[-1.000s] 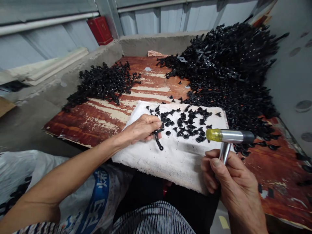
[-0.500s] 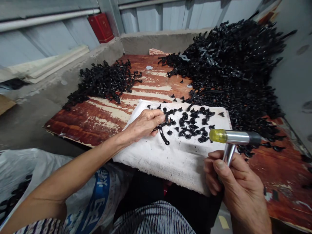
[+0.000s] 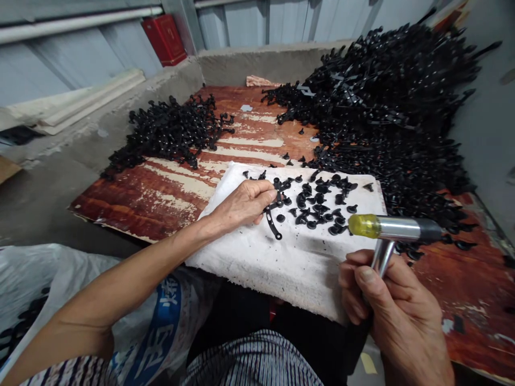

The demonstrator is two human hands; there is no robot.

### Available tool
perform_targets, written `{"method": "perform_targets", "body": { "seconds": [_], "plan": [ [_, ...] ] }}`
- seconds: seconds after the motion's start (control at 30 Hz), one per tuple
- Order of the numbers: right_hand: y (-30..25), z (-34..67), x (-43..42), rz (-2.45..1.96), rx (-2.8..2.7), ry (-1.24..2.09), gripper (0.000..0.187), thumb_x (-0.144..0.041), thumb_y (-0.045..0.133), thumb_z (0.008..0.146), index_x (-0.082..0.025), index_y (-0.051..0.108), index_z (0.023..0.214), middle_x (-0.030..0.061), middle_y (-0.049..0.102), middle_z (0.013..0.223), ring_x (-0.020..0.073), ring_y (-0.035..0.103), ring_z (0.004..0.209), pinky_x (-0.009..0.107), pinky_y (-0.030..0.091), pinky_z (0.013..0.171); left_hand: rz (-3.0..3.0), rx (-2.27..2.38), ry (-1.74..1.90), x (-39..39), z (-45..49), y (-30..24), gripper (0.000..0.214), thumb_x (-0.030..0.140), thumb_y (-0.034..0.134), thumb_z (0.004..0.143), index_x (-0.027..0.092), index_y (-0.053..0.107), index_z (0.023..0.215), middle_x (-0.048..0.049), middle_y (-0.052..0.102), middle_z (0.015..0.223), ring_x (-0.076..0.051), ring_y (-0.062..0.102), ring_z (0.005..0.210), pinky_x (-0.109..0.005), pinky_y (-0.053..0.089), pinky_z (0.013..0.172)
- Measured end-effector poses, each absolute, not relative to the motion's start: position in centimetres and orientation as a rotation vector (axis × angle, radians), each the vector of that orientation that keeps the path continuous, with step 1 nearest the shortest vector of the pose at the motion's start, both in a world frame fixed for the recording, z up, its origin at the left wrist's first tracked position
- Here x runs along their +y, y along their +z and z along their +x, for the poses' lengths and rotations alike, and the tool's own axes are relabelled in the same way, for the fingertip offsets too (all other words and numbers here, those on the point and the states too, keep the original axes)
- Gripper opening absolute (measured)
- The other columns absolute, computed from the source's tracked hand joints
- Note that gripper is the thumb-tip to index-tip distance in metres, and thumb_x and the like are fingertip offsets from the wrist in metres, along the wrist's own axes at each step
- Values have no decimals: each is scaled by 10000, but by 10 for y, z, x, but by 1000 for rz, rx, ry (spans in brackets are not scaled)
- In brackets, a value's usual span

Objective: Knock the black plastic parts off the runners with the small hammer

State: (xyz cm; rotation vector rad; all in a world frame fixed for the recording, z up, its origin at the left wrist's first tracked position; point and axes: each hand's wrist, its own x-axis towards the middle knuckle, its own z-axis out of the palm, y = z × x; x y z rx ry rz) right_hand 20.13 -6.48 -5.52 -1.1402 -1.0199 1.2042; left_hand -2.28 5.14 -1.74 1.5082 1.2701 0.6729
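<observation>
Over a white cloth (image 3: 281, 268), my left hand (image 3: 247, 203) pinches a black strip-like part (image 3: 274, 224) that has a hole near its lower end and curves down toward me. My fingers cover part of it. To its right, many small black round-headed pegs (image 3: 317, 210) lie scattered on the cloth. My right hand (image 3: 396, 305) is wrapped around the handle of a small hammer (image 3: 398, 228), which has a yellow face on the left and a dark one on the right. The hammer head is raised above the cloth's right edge, apart from the strip.
A big heap of black parts (image 3: 394, 91) fills the back right of the worn reddish board (image 3: 249, 128). Another pile of black parts (image 3: 173, 131) lies at the left. A plastic bag (image 3: 92, 273) stands at lower left, and a red box (image 3: 164, 40) sits on the ledge.
The view has shifted slightly. Both hands keep their grips, on the black strip and on the hammer; little else differs.
</observation>
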Motion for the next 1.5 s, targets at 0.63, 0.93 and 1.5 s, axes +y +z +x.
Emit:
{"method": "perform_targets", "body": {
  "seconds": [0.63, 0.93, 1.5],
  "plan": [
    [-53, 200, -65, -1175, -981, 1195, 154, -388, 687, 889, -239, 651, 902, -37, 576, 589, 68, 451, 357, 181, 382, 323, 1571, 1308, 749, 63, -32, -16, 229, 298, 506, 923, 179, 528, 729, 57, 431, 514, -58, 400, 415, -198, 232, 431],
    [-53, 199, -65, -1166, -977, 1191, 123, -362, 690, 893, -241, 672, 908, -37, 577, 587, 57, 471, 365, 160, 392, 335, 1622, 1365, 641, 64, -31, -17, 225, 260, 465, 932, 175, 538, 737, 50, 455, 475, -58, 372, 386, -185, 223, 403],
    [-54, 198, -64, -1163, -957, 1188, 136, -358, 704, 883, -227, 674, 899, -36, 592, 594, 48, 469, 364, 148, 395, 333, 1267, 1357, 577, 49, -26, -3, 335, 69, 420, 959, 123, 524, 646, 8, 617, 565, 16, 346, 283, -135, 217, 320]
  ]
}}
